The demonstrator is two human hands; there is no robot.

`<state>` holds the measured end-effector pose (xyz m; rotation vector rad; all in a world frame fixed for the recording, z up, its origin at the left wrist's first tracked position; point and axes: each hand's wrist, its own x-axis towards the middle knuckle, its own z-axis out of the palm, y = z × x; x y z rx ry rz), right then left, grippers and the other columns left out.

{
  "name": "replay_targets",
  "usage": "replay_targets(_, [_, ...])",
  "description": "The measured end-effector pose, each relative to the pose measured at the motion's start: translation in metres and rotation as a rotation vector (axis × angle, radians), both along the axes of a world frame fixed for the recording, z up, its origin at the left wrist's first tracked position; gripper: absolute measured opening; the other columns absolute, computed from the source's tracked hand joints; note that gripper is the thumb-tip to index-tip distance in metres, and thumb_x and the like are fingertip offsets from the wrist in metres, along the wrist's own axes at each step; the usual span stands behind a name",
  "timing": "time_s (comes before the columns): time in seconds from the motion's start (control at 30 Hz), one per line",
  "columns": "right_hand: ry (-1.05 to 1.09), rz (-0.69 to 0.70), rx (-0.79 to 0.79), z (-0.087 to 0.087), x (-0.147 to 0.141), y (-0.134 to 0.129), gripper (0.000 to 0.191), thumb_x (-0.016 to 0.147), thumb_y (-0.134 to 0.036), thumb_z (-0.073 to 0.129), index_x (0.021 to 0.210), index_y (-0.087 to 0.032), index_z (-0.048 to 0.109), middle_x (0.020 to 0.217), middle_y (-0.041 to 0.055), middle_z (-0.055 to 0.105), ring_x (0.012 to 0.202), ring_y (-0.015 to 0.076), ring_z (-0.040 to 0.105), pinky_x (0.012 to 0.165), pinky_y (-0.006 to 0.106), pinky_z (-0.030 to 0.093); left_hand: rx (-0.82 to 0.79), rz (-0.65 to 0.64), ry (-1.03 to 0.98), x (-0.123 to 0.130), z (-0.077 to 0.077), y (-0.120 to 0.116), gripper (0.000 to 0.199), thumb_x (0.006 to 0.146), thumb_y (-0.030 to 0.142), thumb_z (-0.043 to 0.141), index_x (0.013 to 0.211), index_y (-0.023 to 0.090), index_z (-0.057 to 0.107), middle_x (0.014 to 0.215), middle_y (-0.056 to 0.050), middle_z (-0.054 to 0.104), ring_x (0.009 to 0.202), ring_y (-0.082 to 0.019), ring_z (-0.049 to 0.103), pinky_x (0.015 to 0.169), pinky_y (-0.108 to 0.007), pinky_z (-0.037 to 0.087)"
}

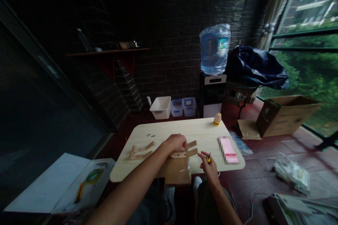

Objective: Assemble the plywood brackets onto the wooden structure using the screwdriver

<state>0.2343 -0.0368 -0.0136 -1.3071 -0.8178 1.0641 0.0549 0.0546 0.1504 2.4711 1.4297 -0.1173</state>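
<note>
My left hand (177, 143) is closed over small wooden parts at the middle of the pale table, its fingertips partly hidden. Below it lies a wooden piece with dark holes (178, 155), at the top of a brown wooden block (177, 171) that juts over the near edge. Two flat wooden strips (192, 152) point right from there. Just right of the strips, my right hand (207, 163) holds a small yellow-handled tool (208, 159) with a thin dark tip. More wooden parts (141, 155) rest on the left of the table.
On the pale table (163, 130) are a yellow-capped bottle (217, 120), a blurred pink item (228, 150) and small dark bits (151, 135). An open white case (89, 182) sits lower left. A water dispenser (212, 93), plastic bins (161, 108) and a cardboard box (285, 117) stand beyond.
</note>
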Motion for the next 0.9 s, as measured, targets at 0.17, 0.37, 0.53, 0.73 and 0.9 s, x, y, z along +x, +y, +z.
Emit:
replay_targets(0.17, [-0.004,0.037,-0.029,0.004,-0.002,-0.003,0.067,0.074,-0.067,0.070,0.112,-0.013,0.071,0.052,-0.0043,0.057,0.049,0.0169,0.053,0.049,0.028,0.039,0.038,-0.067,0.096,-0.003,-0.009,-0.008,0.019,0.073,0.021,0.073,0.088,0.030,0.080,0.089,-0.005,0.079,0.083,-0.023,0.071,0.077,-0.029,0.050])
replay_targets(0.37, [-0.001,0.053,0.004,0.002,-0.007,-0.003,0.064,0.072,-0.069,0.070,0.106,-0.014,0.072,0.054,-0.0036,0.057,0.049,0.0164,0.053,0.049,0.028,0.040,0.062,-0.105,0.089,-0.001,-0.019,-0.011,0.014,0.078,0.026,0.070,0.086,0.030,0.081,0.091,-0.006,0.079,0.084,-0.023,0.071,0.078,-0.030,0.050])
replay_targets(0.53, [0.000,0.061,0.009,-0.001,-0.013,-0.001,0.066,0.071,-0.070,0.071,0.105,-0.014,0.072,0.057,-0.0028,0.060,0.050,0.0163,0.054,0.050,0.029,0.043,0.060,-0.098,0.070,-0.002,-0.028,-0.014,0.012,0.078,0.029,0.071,0.086,0.030,0.080,0.095,-0.005,0.079,0.087,-0.022,0.071,0.080,-0.029,0.050])
replay_targets(0.73, [-0.005,0.096,0.049,0.001,-0.018,0.000,0.063,0.072,-0.071,0.070,0.102,-0.016,0.070,0.062,-0.0018,0.062,0.050,0.0151,0.053,0.049,0.029,0.044,0.062,-0.111,0.034,-0.003,-0.038,-0.011,0.007,0.076,0.028,0.071,0.076,0.027,0.078,0.092,-0.007,0.076,0.086,-0.024,0.071,0.082,-0.031,0.051])
replay_targets(0.9, [-0.022,0.098,0.070,0.002,-0.020,0.001,0.059,0.072,-0.070,0.071,0.098,-0.017,0.069,0.067,0.0003,0.064,0.050,0.0145,0.053,0.048,0.029,0.045,0.041,-0.091,0.012,-0.004,-0.043,-0.008,0.007,0.075,0.027,0.072,0.079,0.027,0.078,0.096,-0.005,0.076,0.089,-0.024,0.070,0.084,-0.031,0.050])
